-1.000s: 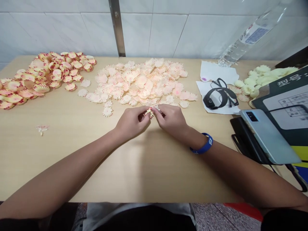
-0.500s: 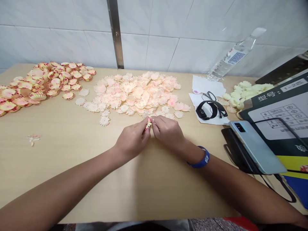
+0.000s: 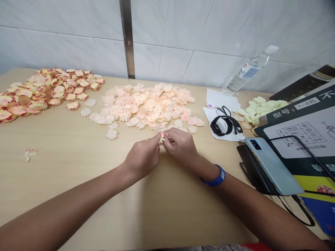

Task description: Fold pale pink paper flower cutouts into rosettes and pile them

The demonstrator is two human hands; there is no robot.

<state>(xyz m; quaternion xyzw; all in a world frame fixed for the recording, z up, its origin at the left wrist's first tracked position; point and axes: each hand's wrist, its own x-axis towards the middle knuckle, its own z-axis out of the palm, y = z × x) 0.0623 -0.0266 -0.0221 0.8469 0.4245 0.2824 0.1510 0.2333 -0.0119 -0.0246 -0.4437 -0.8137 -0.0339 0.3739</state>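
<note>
Between my fingertips is a small pale-yellow and red petal piece (image 3: 162, 137), mostly covered by the fingers. My left hand (image 3: 143, 155) pinches its left side with thumb and forefinger. From the right, my right hand (image 3: 181, 144) is closed on the same piece, its fingertips almost touching the left ones. Just beyond the hands lies a wide pile of pale pink, scallop-edged petal discs (image 3: 149, 104). Farther left is a heap of thicker yellow petal stacks with red edges (image 3: 59, 89).
To the right, a black wristband (image 3: 222, 125) lies on white paper (image 3: 222, 99) near a leaning water bottle (image 3: 247, 75). Pale green petal pieces (image 3: 259, 108), a phone (image 3: 274, 167) with cables and a dark green box (image 3: 300, 118) stand there too. Small scraps (image 3: 28, 152) lie at left.
The view has shifted slightly. Both hands stay together at the petal piece; the fingers have moved a little, and more of the right fingertips now shows.
</note>
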